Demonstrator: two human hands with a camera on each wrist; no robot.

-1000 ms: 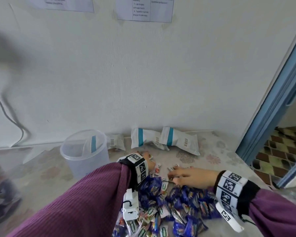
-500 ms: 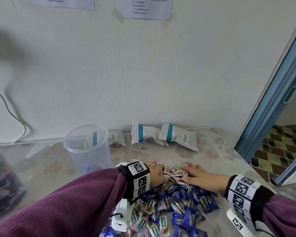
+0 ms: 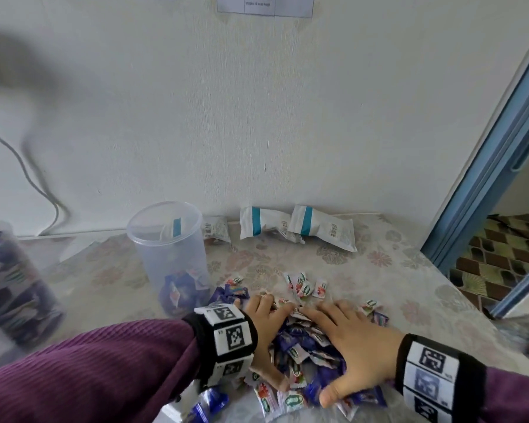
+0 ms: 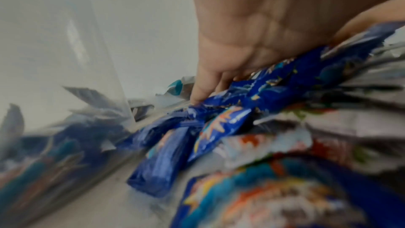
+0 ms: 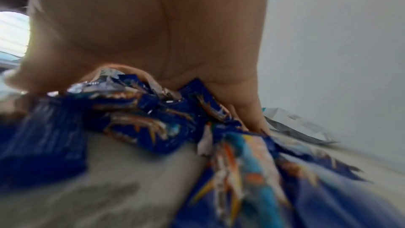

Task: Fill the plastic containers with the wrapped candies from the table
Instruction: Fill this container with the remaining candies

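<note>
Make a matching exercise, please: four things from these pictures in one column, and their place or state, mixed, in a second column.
1. clear container
2. white packets
3. candy pile
4. blurred container

a. along the wall at the back
b. cupped between the left hand and right hand
c. open, few candies at the bottom
d. far left, nearly full

Pairs: 1-c, 2-a, 3-b, 4-d

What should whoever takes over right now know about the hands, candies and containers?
Left hand and right hand: fingers spread, cupped around the candy pile on the table, gathering it; nothing lifted yet.
Open clear container stands left of the pile, with only a few candies at the bottom.
A second container at far left looks mostly full, blurred.
Stray candies lie beyond the hands.
Left: scoop the pile and strays into the open container.
</note>
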